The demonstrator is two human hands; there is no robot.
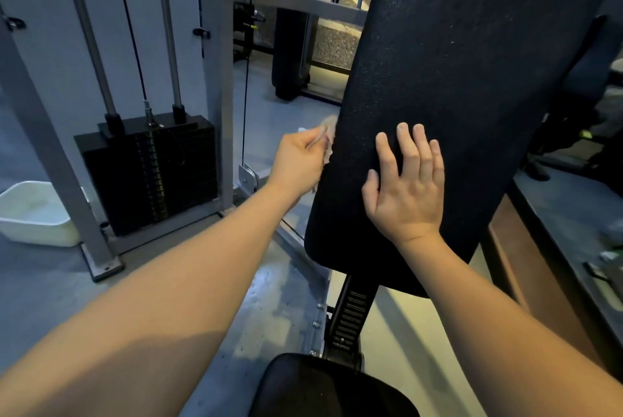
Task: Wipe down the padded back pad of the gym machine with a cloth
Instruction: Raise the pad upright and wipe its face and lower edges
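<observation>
A bunched cloth (326, 135) is pinched in the left hand (298, 160) and pressed to the left edge of the pad (465, 56), evidently so that the rim is wiped. The right hand (409, 189) is laid flat on the pad's lower face, fingers straight and spread, nothing held, probably so that the pad is steadied against the rubbing. Further left, a weight stack (151, 174) and a white tub (33, 214) are seen on the floor.
</observation>
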